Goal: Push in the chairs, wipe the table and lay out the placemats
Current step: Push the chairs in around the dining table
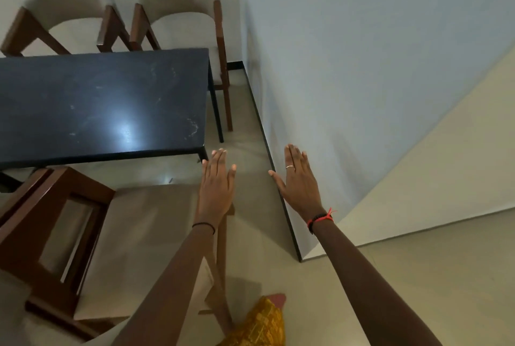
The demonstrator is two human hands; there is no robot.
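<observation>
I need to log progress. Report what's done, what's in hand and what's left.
Done: the two far chairs look tucked against the dark table.
In hand: the near chair stands pulled out from the table; the left hand hovers open over it, the right hand open beside it, neither gripping.
Left: smudges mark the tabletop, so wiping seems undone; no cloth or placemats are in view.

Two chairs [178, 25] stand side by side behind the tabletop [97, 100], against the far wall. A third chair [92, 239] sits before it, pulled out. A wall [362, 80] runs along the right.
</observation>
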